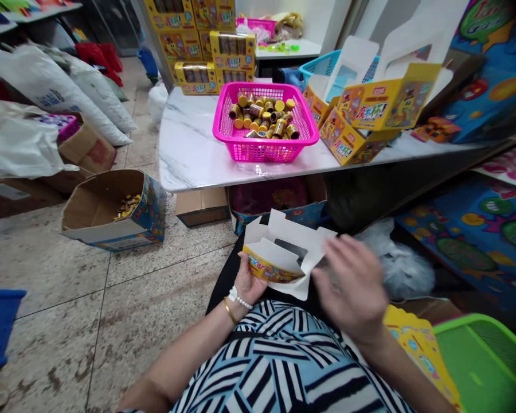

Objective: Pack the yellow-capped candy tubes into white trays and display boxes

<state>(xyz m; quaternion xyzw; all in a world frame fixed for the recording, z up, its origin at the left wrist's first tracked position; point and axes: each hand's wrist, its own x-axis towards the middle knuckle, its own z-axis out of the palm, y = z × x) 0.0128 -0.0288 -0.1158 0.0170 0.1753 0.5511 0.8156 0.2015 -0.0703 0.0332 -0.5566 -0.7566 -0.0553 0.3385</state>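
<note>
Left hand has the open yellow carton pinched at its near-left corner, some fingers tucked out of sight underneath. Right hand is a blur by the carton's right flaps, thumb apart from the fingers; can't tell if it's gripping anything. Right of it, a green basket gets cut off. Table edge sits beyond both hands' fingers; open floor left of the left ones.

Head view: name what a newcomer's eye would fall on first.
The bright pink basket on the marbled table stands out first, holding a heap of small containers. Lower in the picture, the left hand holds an open yellow-and-white box, the blurred right hand beside it. A striped top fills the bottom centre.
</note>
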